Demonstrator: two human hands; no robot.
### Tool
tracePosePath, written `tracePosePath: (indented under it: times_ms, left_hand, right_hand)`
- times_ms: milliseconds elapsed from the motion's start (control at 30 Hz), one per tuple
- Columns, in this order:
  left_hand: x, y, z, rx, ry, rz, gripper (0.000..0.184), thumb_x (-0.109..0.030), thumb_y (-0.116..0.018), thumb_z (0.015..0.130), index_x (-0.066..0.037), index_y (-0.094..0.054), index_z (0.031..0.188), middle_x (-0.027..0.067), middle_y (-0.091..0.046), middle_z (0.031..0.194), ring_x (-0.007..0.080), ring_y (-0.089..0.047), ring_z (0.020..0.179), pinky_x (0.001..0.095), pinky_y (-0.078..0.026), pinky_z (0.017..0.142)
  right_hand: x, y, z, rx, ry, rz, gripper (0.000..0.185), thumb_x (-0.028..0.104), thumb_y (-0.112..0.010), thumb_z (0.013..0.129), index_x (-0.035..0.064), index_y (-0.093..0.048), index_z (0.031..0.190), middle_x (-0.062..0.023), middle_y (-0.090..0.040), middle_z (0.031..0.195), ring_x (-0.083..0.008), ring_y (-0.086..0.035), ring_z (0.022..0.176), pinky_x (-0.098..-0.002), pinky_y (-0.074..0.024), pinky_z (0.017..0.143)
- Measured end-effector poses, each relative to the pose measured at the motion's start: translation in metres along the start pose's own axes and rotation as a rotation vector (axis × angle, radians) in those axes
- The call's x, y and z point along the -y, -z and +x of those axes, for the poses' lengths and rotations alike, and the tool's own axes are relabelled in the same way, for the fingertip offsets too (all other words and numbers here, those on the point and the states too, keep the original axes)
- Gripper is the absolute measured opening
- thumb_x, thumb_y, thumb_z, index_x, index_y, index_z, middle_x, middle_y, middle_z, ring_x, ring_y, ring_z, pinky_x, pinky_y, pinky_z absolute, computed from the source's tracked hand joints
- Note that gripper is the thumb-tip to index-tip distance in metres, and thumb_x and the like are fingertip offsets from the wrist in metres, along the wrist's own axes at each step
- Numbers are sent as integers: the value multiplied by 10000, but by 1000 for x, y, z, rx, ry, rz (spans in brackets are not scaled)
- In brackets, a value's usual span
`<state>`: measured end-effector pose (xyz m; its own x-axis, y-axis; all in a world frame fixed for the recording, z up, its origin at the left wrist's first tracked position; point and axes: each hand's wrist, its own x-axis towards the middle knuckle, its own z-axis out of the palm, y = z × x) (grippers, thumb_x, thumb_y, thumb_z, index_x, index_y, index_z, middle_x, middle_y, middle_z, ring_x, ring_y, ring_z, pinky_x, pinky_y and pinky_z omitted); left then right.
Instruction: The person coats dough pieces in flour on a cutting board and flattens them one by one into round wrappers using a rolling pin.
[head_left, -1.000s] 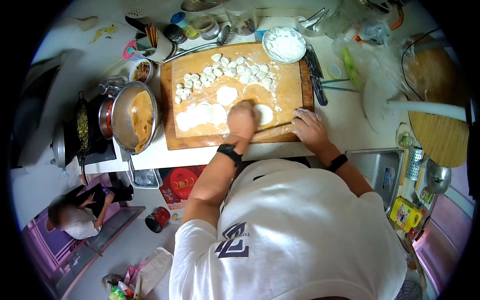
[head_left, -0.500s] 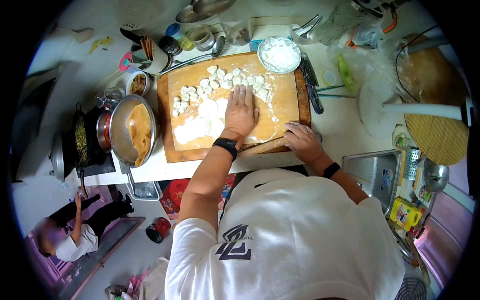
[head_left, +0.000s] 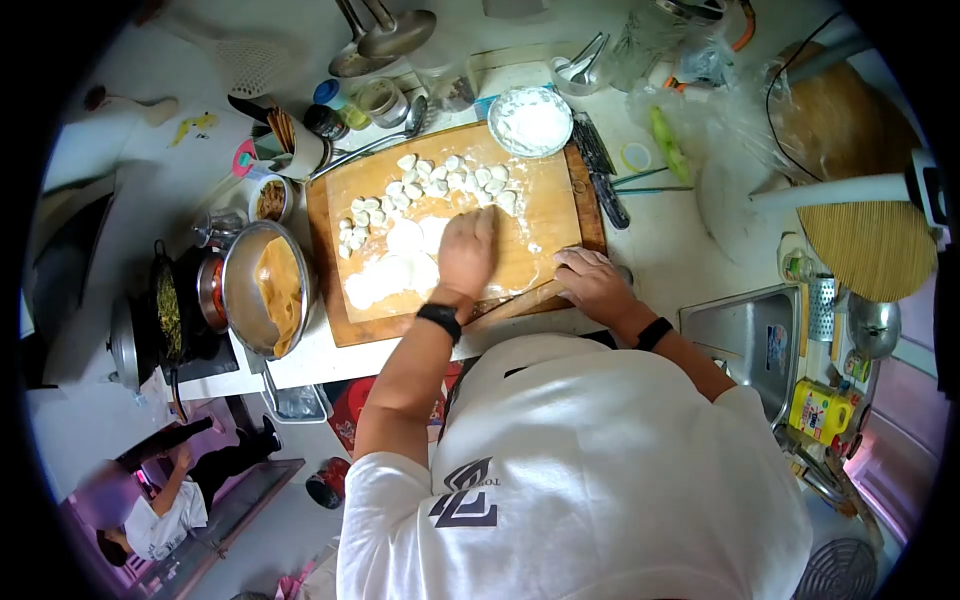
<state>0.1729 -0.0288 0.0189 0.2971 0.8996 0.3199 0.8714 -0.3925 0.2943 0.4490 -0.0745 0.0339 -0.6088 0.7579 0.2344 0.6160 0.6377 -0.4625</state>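
Observation:
My left hand (head_left: 468,252) is over the floured wooden board (head_left: 535,215), fingers curled down and slightly blurred; whatever is under them is hidden. Rolled dough wrappers (head_left: 392,277) lie overlapping just left of it. Beyond it, several small dough pieces (head_left: 437,180) are spread in a loose row. My right hand (head_left: 596,284) is wrapped round one end of a wooden rolling pin (head_left: 520,303), which lies across the board's near edge. A bowl of white flour (head_left: 530,122) stands at the board's far right corner.
Left of the board is a steel pan (head_left: 234,318) holding a yellowish dough sheet. A dark-handled knife (head_left: 606,190) lies to the right, and a sink (head_left: 745,340) is further right. Another person (head_left: 175,515) is at the lower left.
My left hand was flat with fingers stretched on the dough; now its fingers are curled and pulled back. My right hand stays on the rolling pin. The view has shifted slightly.

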Motion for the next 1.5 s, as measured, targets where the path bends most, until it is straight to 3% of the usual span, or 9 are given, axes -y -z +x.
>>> tracePosePath:
  times_ms: [100,200,267,367,500,767,967,1133,1500]
  left_hand:
    - [15,5,29,108,230,-287,261,-105,-655,907,-62,-680,1163,197,-725,950,432,-702,899,519,-572,788]
    - [23,7,34,218,249,-269,263,-128,-668,906,-55,-677,1159,217,-723,1002,446,-702,886,525,-571,781]
    - [12,19,29,272,294,-182,260,-135,-678,900,-41,-677,1142,222,-730,1085,433,-707,932,527,-569,837]
    - [5,-5,2,13,89,75,412,-139,-710,867,19,-657,1244,228,-723,1244,413,-676,1179,512,-523,1055]
    - [-41,4,-46,231,74,-121,622,-211,-675,960,86,-509,1481,361,-467,1560,487,-434,1483,547,-324,1257]
    - [-41,30,-92,238,227,-7,829,-458,-641,997,48,-376,1598,307,-355,1664,483,-288,1570,607,-196,1288]
    - [-11,19,-71,181,261,110,941,-497,-671,975,36,-276,1642,302,-333,1674,478,-282,1573,596,-211,1287]
    - [-46,45,-100,405,220,78,1040,-526,-729,916,66,-266,1635,301,-278,1702,467,-241,1592,574,-171,1311]
    - [-26,31,-93,253,164,92,1002,-561,-679,935,64,-302,1621,320,-304,1684,490,-262,1577,609,-208,1286]
  right_hand:
    - [-2,2,0,-9,19,9,121,138,-680,865,77,-668,969,-128,-695,1256,-332,-636,1242,-463,-503,1035]
    - [-3,4,2,12,30,16,106,134,-663,873,80,-668,964,-125,-694,1244,-330,-636,1233,-458,-504,1031]
    - [-5,3,4,24,29,19,100,131,-656,875,82,-669,961,-122,-694,1238,-327,-638,1225,-455,-506,1027]
    - [-11,4,5,8,60,34,101,133,-656,871,85,-672,958,-118,-691,1217,-324,-641,1203,-452,-509,1015]
    - [-15,7,10,54,75,43,107,144,-647,873,89,-674,960,-112,-683,1214,-315,-634,1210,-449,-504,1008]
    - [-41,12,43,95,29,-48,354,243,-758,882,106,-708,1204,-140,-632,1413,-338,-545,1382,-484,-415,1161]
    - [-57,-9,92,105,-65,-207,638,455,-723,950,142,-582,1488,-164,-486,1611,-362,-417,1517,-525,-302,1264]
    - [-46,3,53,127,3,-162,724,481,-748,917,121,-553,1514,-138,-450,1651,-348,-374,1554,-502,-272,1287]
    - [-52,3,65,115,3,-181,796,508,-740,920,80,-509,1550,-184,-446,1645,-346,-353,1570,-500,-255,1293]
